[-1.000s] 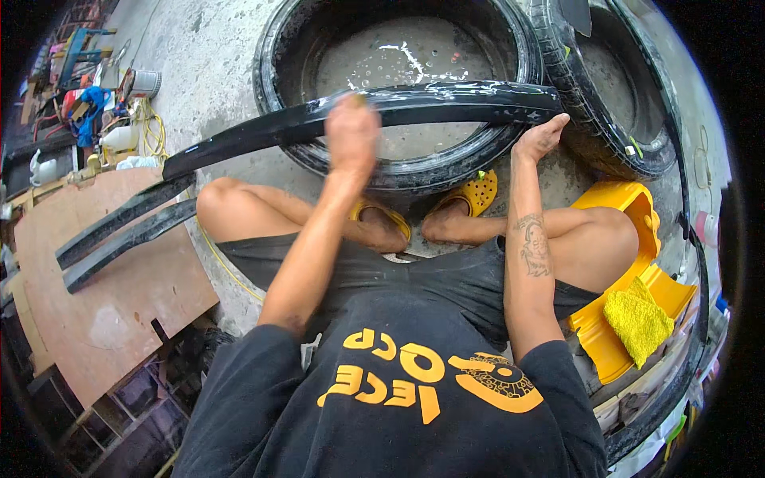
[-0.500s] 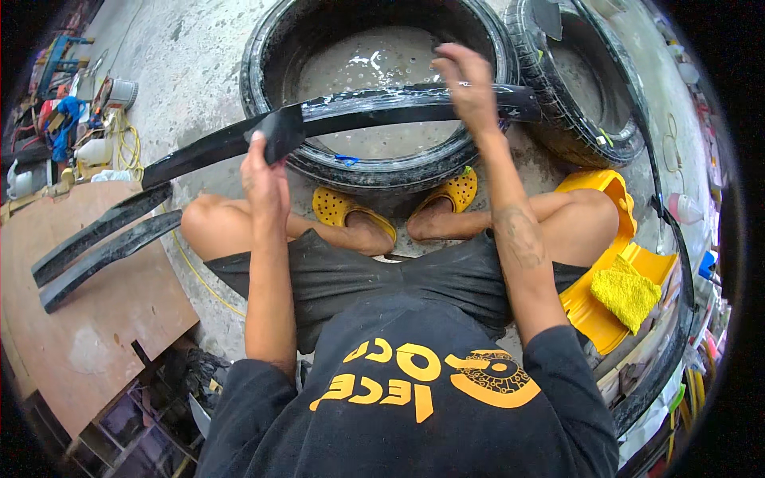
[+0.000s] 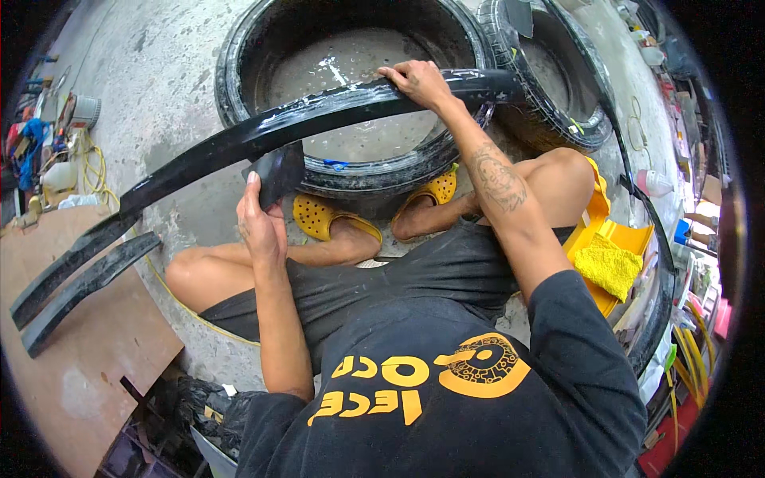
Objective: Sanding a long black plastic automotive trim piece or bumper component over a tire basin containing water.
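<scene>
A long, curved black trim strip (image 3: 319, 107), wet and glossy on top, lies across a tyre (image 3: 231, 68) on the floor in front of me. My right hand (image 3: 420, 83) grips the strip right of its middle, fingers bent over its upper edge. Nearer to me, my left hand (image 3: 263, 221) pinches a dark grey sheet (image 3: 282, 171) that looks like sandpaper, thumb on its face. The sheet sits just below the strip's near edge; whether they touch I cannot tell.
Another tyre (image 3: 510, 60) leans at the far right. Two dull black strips, one of them the shorter strip (image 3: 88, 291), overlap a wooden board (image 3: 103, 342) at left. A yellow cloth (image 3: 608, 267) rests on a yellow plastic piece (image 3: 594, 233) at right.
My right hand has come down from above the strip and closed on it farther left. The strip's glossy face now shows more. My left hand has lowered the sheet off the strip's face.
</scene>
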Demonstrator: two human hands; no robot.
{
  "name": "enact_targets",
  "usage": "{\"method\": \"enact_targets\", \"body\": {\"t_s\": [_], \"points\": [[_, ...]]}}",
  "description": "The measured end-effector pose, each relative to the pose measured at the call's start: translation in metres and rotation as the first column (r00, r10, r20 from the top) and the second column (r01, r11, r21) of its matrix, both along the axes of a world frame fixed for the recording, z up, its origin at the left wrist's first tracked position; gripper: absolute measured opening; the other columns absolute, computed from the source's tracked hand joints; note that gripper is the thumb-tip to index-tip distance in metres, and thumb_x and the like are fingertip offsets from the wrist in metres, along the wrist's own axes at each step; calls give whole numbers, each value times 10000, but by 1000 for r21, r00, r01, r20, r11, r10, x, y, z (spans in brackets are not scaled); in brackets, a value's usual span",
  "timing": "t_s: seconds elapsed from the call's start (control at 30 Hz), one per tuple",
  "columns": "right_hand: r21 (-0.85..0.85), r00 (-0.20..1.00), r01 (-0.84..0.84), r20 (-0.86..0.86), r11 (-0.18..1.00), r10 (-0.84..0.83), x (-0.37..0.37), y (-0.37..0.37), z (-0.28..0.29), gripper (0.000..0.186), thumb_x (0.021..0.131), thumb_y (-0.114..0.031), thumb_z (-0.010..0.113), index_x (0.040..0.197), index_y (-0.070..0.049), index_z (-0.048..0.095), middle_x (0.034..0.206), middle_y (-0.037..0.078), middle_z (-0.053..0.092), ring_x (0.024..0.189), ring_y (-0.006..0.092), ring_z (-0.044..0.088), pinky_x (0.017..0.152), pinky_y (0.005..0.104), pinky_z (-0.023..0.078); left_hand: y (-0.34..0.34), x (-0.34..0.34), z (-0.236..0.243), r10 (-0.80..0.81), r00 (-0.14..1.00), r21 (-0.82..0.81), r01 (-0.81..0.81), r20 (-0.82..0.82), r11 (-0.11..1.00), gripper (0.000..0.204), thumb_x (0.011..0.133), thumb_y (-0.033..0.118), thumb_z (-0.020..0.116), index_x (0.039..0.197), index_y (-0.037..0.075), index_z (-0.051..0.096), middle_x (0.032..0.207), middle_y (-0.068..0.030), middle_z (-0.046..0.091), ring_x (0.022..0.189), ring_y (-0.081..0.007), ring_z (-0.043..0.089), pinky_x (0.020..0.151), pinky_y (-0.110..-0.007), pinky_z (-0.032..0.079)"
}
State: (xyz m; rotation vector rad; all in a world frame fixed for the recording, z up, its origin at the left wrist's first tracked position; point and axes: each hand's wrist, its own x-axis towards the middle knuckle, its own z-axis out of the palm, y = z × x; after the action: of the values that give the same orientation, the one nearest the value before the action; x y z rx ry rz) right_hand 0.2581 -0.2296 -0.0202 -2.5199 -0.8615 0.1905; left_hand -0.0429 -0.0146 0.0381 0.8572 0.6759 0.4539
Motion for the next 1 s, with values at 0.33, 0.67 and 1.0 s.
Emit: {"method": "enact_targets", "body": {"t_s": [0.33,0.67,1.0], "points": [[76,978,-150,158,986,136,9,-60,11,613,819,-567,757,1308,-210,660,1326,131,615,1292,354,520,1067,494,411,0,7,-39,-127,991,-178,130,30,975,338,1025,234,597,1213,-45,638,1219,-142,683,1134,-232,652,1020,-392,505],[-241,964,-257,-3,936,265,2,-100,22,954,656,-517,889,1487,-317,466,1496,63,470,1414,350,397,1120,727,259,-20,22,-19,-241,967,-166,252,79,954,341,1044,224,563,1223,-59,621,1221,-155,677,1111,-239,667,980,-381,536],[-77,916,400,54,913,-397,72,-401,103,665,826,-386,832,1374,-82,612,1306,164,672,1210,297,633,1006,409,521,-21,26,-27,-237,971,-210,234,13,949,301,1028,217,584,1203,-23,638,1210,-121,684,1110,-223,661,994,-380,520]]}}
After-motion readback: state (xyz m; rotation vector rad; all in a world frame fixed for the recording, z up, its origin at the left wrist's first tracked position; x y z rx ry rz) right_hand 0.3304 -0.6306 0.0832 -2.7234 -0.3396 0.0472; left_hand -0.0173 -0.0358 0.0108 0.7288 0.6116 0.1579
